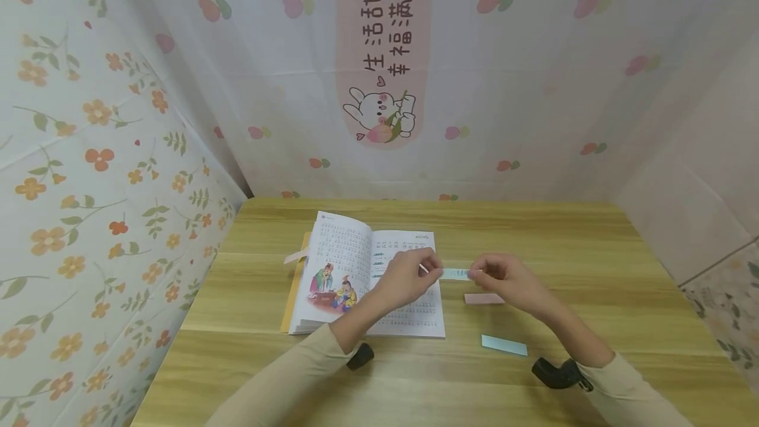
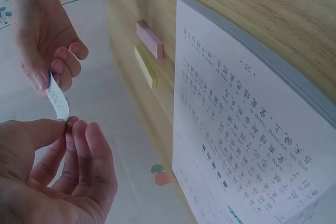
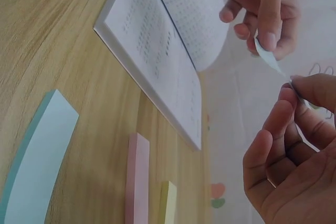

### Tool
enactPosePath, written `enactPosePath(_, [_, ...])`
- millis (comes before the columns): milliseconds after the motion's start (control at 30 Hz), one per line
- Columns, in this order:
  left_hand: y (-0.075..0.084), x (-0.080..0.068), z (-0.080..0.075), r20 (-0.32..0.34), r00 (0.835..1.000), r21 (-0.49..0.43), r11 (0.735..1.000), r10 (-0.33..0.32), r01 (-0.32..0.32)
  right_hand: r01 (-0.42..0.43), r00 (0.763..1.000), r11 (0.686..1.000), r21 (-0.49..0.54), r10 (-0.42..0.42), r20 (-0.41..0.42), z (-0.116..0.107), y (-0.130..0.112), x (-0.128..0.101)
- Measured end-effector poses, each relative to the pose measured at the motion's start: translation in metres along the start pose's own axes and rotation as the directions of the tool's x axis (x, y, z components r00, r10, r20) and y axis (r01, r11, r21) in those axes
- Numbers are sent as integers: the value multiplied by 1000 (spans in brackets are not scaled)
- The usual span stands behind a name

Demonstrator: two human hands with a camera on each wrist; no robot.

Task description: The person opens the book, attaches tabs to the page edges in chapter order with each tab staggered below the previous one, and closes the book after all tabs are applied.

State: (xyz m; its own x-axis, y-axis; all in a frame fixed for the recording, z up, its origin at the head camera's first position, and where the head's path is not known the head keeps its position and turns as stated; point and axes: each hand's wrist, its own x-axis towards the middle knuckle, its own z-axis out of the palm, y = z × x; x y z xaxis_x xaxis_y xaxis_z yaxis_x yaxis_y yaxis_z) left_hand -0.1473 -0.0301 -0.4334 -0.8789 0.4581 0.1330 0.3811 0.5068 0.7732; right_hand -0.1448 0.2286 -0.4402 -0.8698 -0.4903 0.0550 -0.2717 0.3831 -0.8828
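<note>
On the wooden table (image 1: 593, 249) an open book (image 1: 379, 269) lies to the left, with a pink sticky-note pad (image 1: 483, 298) and a blue sticky-note pad (image 1: 504, 345) lying on the wood to its right. Above the book's right edge the left hand (image 1: 406, 279) and the right hand (image 1: 504, 279) are raised close together. Stretched between them, clear of the table, is a small paper strip (image 1: 456, 274), each end pinched between the thumb and curled fingertips of one hand.
</note>
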Motion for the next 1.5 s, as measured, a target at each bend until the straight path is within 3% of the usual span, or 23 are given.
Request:
enactPosePath(567, [3, -2, 3, 1, 1000, 24, 999, -23, 23, 25, 1000, 1000, -2, -25, 0, 2, 2, -3])
enactPosePath(800, [3, -1, 7, 6, 999, 28, 999, -45, 44, -4, 1000, 1000, -23, 4, 8, 0, 2, -2])
enactPosePath(1100, [-2, -5, 17, 16, 992, 7, 993, -122, 122, -74, 991, 991, -110, 86, 104, 2, 4, 0])
enactPosePath(1267, [-6, -1, 20, 12, 985, 6, 986, -169, 169, -83, 988, 989, -127, 98, 117, 4, 5, 5])
enactPosePath(1500, [-14, 10, 23, -3, 959, -51, 958, -283, 282, -105, 988, 984, -147, 120, 98, 5, 5, 17])
